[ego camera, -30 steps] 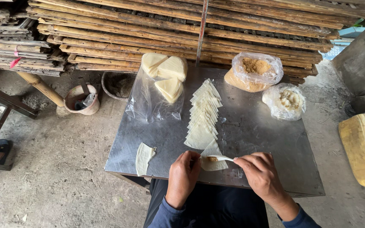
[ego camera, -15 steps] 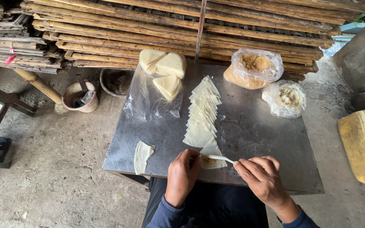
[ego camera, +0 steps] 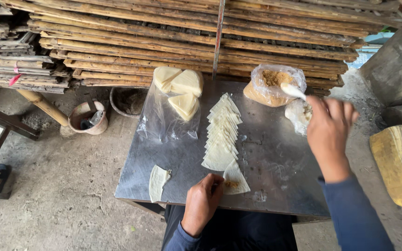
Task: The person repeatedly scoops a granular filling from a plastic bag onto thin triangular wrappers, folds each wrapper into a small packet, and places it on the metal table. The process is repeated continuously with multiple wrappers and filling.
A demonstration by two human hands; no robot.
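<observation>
Stacked bamboo racks (ego camera: 201, 42) filled the background, and before them stood a metal table (ego camera: 275, 162) on a rough concrete floor (ego camera: 56, 195); the left hand (ego camera: 204, 201) rested at the table's near edge, its fingers curled together and pressing on the corner of a triangular wrapper (ego camera: 235, 179) that carried a small dab of brown filling; just beyond it a fanned row of pale wrappers (ego camera: 222, 132) ran up the table's middle; the right hand (ego camera: 327, 132) was raised over the far right side, fingers closed on a white spoon (ego camera: 293, 91) whose bowl sat at the mouth of a plastic bag of brown filling (ego camera: 275, 83); a second bag (ego camera: 298, 114) lay under that hand, its contents hard to make out; thicker wedges of folded sheets (ego camera: 182, 90) lay on clear plastic at the far left, and one folded piece (ego camera: 157, 182) sat alone near the front left corner; a yellow sack (ego camera: 398, 162) lay on the floor to the right.
</observation>
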